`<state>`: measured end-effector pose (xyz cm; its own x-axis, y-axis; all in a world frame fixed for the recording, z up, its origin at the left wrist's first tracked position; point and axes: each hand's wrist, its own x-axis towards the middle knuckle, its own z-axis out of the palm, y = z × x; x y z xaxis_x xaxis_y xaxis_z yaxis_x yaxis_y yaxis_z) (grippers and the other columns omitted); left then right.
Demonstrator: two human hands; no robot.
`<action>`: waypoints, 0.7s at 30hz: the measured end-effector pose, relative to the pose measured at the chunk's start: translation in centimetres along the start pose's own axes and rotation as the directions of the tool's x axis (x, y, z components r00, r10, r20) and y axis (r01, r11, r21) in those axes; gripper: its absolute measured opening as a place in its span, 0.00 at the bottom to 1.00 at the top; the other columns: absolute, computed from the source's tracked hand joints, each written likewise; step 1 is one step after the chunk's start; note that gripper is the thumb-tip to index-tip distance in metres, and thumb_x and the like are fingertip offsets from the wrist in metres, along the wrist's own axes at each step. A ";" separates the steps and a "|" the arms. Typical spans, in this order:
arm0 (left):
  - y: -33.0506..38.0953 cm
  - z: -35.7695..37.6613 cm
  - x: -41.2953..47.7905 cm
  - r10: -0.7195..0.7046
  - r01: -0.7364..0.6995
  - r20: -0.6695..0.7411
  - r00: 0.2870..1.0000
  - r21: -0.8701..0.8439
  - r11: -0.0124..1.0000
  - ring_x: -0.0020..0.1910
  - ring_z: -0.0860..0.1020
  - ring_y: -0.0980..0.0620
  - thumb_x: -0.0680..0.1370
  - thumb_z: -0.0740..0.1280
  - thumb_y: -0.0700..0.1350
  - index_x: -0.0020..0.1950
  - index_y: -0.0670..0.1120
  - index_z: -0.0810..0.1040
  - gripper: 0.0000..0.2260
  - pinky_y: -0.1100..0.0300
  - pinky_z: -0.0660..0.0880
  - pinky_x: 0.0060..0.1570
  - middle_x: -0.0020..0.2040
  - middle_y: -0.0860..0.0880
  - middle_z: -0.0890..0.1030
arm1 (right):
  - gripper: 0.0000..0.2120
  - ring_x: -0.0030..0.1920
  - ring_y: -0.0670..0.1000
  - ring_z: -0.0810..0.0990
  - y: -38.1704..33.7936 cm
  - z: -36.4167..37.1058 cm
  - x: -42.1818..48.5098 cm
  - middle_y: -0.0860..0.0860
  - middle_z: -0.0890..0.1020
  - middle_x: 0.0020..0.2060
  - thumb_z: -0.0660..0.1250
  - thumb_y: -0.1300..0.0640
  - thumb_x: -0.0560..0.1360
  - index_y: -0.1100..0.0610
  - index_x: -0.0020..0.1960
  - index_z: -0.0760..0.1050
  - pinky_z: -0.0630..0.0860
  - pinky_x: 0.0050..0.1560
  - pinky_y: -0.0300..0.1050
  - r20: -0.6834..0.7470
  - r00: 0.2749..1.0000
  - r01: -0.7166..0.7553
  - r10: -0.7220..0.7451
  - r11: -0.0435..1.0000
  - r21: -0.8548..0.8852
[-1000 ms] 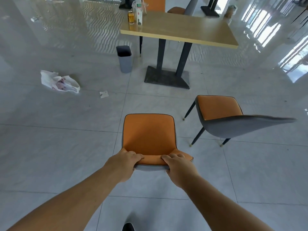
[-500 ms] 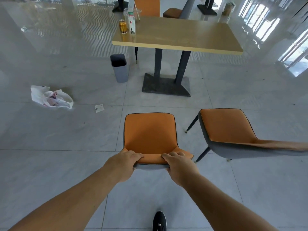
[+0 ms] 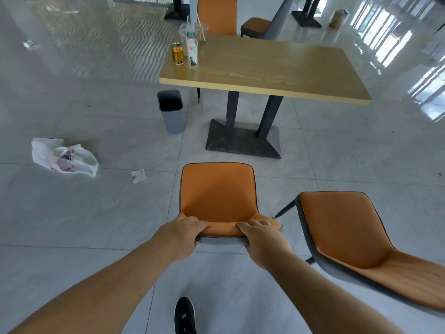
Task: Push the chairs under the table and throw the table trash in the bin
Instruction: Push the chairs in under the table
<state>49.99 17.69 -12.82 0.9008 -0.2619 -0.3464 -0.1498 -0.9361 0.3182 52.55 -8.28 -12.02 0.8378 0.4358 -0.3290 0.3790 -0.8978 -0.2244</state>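
My left hand (image 3: 183, 233) and my right hand (image 3: 262, 237) both grip the top edge of the backrest of an orange chair (image 3: 218, 194), which faces the wooden table (image 3: 269, 68) ahead. A second orange chair (image 3: 356, 237) stands close at its right, turned slightly. On the table's far left corner stand a gold can (image 3: 177, 53), a plastic bottle (image 3: 192, 51) and clear plastic cups (image 3: 201, 32) with straws. A grey bin (image 3: 171, 111) stands on the floor by the table's left side.
A white plastic bag (image 3: 63, 157) and a paper scrap (image 3: 139, 175) lie on the floor to the left. The table's dark base (image 3: 243, 141) sits just ahead of the chair. Another orange chair (image 3: 216, 15) stands behind the table. My black shoe (image 3: 184, 315) steps forward below.
I have walked forward with the chair in both hands, so the table and bin are nearer. The second chair has slid to my right side. My grip is the same.
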 end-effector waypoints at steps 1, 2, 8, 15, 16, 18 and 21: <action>-0.7 -0.7 1.3 0.011 -0.011 -0.001 1.000 0.006 1.000 0.62 0.73 0.52 0.83 0.65 0.49 0.77 0.61 0.65 0.24 0.53 0.75 0.60 0.66 0.56 0.74 | 0.22 0.67 0.54 0.73 0.0 -0.5 1.3 0.45 0.78 0.65 0.65 0.51 0.83 0.44 0.76 0.67 0.79 0.61 0.53 -0.007 1.000 -0.009 0.009 1.000 0.003; -1.5 -1.5 2.6 0.022 -0.022 -0.006 1.000 0.010 1.000 0.62 0.73 0.52 0.83 0.65 0.49 0.77 0.61 0.65 0.24 0.54 0.76 0.59 0.66 0.56 0.75 | 0.22 0.67 0.54 0.73 0.0 -1.0 2.7 0.45 0.77 0.66 0.65 0.51 0.83 0.44 0.76 0.67 0.79 0.61 0.53 -0.013 1.000 -0.018 0.018 1.000 0.008; -5.5 -5.5 10.2 0.047 -0.048 0.017 0.999 0.032 0.998 0.59 0.73 0.52 0.83 0.66 0.49 0.77 0.61 0.65 0.23 0.53 0.77 0.58 0.64 0.56 0.75 | 0.22 0.67 0.54 0.73 0.8 -4.1 10.9 0.46 0.78 0.65 0.64 0.51 0.84 0.44 0.77 0.67 0.78 0.62 0.53 -0.019 0.999 -0.047 0.047 0.999 0.017; -8.0 -9.6 19.3 0.035 -0.035 0.003 0.999 0.048 0.998 0.62 0.72 0.51 0.83 0.66 0.47 0.78 0.59 0.65 0.24 0.52 0.75 0.61 0.67 0.55 0.74 | 0.19 0.63 0.55 0.75 4.0 -7.6 19.9 0.47 0.79 0.61 0.65 0.51 0.83 0.45 0.73 0.69 0.80 0.57 0.54 -0.032 0.999 -0.038 0.038 0.999 0.024; -8.1 -10.2 20.6 0.025 -0.025 -0.003 1.000 0.050 0.998 0.62 0.72 0.51 0.82 0.66 0.46 0.78 0.59 0.65 0.25 0.52 0.75 0.62 0.67 0.55 0.74 | 0.19 0.63 0.55 0.75 4.6 -8.0 21.2 0.47 0.79 0.61 0.66 0.51 0.83 0.45 0.73 0.69 0.80 0.57 0.54 -0.039 0.999 -0.031 0.032 0.999 0.027; -8.4 -11.3 23.4 0.006 -0.005 -0.022 1.000 0.048 0.999 0.63 0.72 0.51 0.82 0.66 0.46 0.78 0.59 0.65 0.25 0.52 0.75 0.63 0.68 0.55 0.74 | 0.20 0.63 0.55 0.76 5.8 -9.1 23.7 0.47 0.79 0.62 0.66 0.50 0.83 0.46 0.74 0.69 0.80 0.58 0.55 -0.054 0.998 -0.018 0.020 0.999 0.035; -8.7 -12.9 27.3 -0.018 0.019 -0.026 0.999 0.039 0.999 0.65 0.72 0.51 0.83 0.66 0.45 0.78 0.58 0.64 0.25 0.51 0.74 0.64 0.69 0.55 0.73 | 0.21 0.63 0.56 0.75 7.7 -10.6 27.3 0.48 0.79 0.62 0.66 0.50 0.83 0.47 0.75 0.68 0.81 0.58 0.55 -0.065 0.998 -0.017 0.020 0.999 0.046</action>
<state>81.18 21.70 -13.68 0.9138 -0.2386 -0.3287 -0.1483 -0.9494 0.2769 82.50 -3.94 -13.02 0.8691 0.4125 -0.2730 0.3458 -0.9013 -0.2610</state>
